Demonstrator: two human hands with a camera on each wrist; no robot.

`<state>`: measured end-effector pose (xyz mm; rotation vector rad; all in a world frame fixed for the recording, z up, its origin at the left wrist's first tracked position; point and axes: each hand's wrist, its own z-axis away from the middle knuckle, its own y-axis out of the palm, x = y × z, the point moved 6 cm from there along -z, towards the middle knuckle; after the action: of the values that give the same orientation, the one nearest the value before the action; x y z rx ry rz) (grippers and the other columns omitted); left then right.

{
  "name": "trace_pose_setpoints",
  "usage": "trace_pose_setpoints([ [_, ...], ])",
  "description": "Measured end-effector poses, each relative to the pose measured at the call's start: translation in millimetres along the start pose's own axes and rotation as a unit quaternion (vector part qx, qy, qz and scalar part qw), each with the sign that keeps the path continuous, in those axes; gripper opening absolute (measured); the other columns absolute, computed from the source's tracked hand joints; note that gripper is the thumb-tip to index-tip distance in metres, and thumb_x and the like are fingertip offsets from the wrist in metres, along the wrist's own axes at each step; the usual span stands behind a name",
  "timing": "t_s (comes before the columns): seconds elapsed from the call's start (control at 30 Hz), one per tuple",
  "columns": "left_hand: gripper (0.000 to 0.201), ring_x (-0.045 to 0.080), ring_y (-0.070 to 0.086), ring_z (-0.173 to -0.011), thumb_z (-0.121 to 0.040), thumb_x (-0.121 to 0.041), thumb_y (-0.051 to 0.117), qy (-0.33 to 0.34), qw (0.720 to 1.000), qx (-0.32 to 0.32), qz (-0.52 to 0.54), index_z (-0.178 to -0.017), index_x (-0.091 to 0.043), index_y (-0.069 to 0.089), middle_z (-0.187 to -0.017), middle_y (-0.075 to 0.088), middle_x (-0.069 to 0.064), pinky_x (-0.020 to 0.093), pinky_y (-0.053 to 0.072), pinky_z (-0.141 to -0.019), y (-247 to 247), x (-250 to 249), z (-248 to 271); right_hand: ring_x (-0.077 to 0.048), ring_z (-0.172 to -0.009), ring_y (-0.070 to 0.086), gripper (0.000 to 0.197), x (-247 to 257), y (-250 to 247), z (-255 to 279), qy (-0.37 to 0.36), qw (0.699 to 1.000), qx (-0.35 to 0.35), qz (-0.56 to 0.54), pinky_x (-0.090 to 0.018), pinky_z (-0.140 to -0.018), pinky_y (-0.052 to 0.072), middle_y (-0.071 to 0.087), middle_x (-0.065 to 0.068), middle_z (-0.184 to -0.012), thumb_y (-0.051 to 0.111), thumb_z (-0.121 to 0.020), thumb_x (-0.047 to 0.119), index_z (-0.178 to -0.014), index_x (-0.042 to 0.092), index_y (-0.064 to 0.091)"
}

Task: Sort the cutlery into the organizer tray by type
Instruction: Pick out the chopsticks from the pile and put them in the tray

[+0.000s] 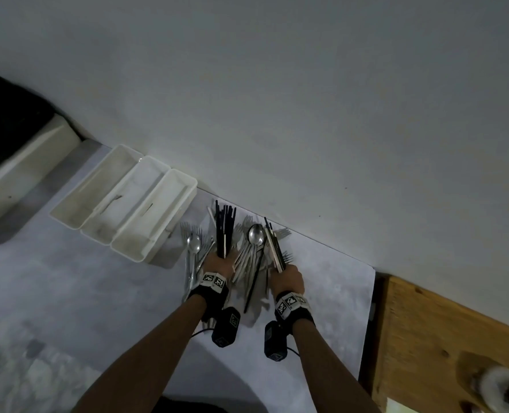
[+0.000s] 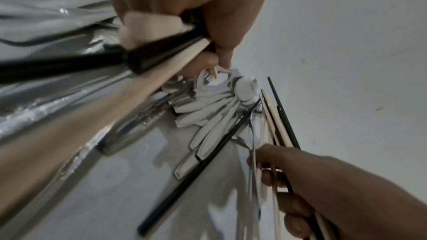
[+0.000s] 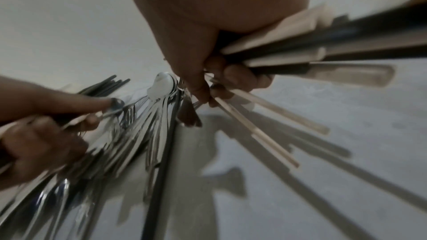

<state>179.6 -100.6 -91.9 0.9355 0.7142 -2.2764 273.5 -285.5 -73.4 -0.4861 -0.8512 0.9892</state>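
Chopsticks (image 1: pixel 224 231), mostly black, stand in the left hand's (image 1: pixel 217 263) clenched fingers; the right hand (image 1: pixel 287 278) grips another mixed bundle (image 1: pixel 274 248). No writing is readable.

Home kitchen: cutlery (image 1: pixel 248 257) on counter (image 1: pixel 98 293), organizer tray (image 1: pixel 125 201).

Three white tray bins (image 1: pixel 146 201) at about 10 o'clock, two spoon bowls (image 1: pixel 256 234) showing, two chopstick bundles (image 1: pixel 225 231); forks too tangled to count.
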Motion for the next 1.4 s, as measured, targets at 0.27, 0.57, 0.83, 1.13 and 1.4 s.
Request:
trace_pose_setpoints([
  [0.27,0.036,0.016,0.046,-0.032,-0.09,-0.024,0.061,0.005,0.998,0.062,0.022,-0.059,-0.01,0.05,-0.047,0.051,0.008,0.023,0.04,-0.039,-24.0,3.2,1.8,-0.032,-0.09,0.068,0.039,-6.9,-12.1,2.2,-0.043,0.999,-0.008,0.028,-0.039,-0.08,0.057,0.073,-0.013,-0.096,0.049,-0.088,0.041,-0.1,0.008,0.066],
  [0.57,0.034,0.013,0.048,-0.038,-0.089,-0.029,0.063,0.039,0.998,0.031,-0.027,-0.062,-0.012,0.049,-0.053,0.051,0.006,0.02,0.04,-0.038,-73.0,-8.2,19.3,-0.037,-0.101,0.065,0.038,30.5,13.1,39.3,-0.07,0.997,0.04,0.012,-0.038,-0.083,0.053,0.068,-0.02,-0.107,0.051,-0.092,0.031,-0.109,-0.002,0.06],
  [0.83,0.05,0.013,0.041,-0.032,-0.083,-0.042,0.066,0.035,0.999,-0.021,-0.018,-0.048,-0.017,0.041,-0.035,0.043,-0.004,0.021,0.036,-0.039,-123.4,6.8,23.5,-0.035,-0.108,0.062,0.032,21.5,43.4,41.8,-0.025,0.998,0.038,0.036,-0.037,-0.087,0.052,0.065,-0.02,-0.116,0.054,-0.089,0.022,-0.112,-0.001,0.057],
  [1.13,0.039,0.006,0.034,-0.02,-0.086,-0.028,0.067,0.017,0.999,-0.027,0.021,-0.058,-0.012,0.045,-0.024,0.04,-0.004,0.014,0.03,-0.029,-145.6,17.6,27.8,-0.037,-0.1,0.065,0.043,15.5,35.1,30.2,-0.011,0.997,0.051,-0.049,-0.031,-0.072,0.046,0.068,-0.021,-0.108,0.057,-0.091,0.034,-0.11,-0.003,0.063],
  [1.4,0.037,0.017,0.038,-0.037,-0.084,-0.041,0.065,0.041,0.999,0.023,-0.028,-0.065,-0.013,0.05,-0.048,0.045,0.005,0.022,0.032,-0.041,-133.4,5.5,27.6,-0.028,-0.072,0.058,0.035,23.4,24.0,44.4,-0.041,0.993,0.055,-0.092,-0.032,-0.067,0.043,0.06,-0.011,-0.079,0.056,-0.089,0.031,-0.103,0.001,0.065],
])
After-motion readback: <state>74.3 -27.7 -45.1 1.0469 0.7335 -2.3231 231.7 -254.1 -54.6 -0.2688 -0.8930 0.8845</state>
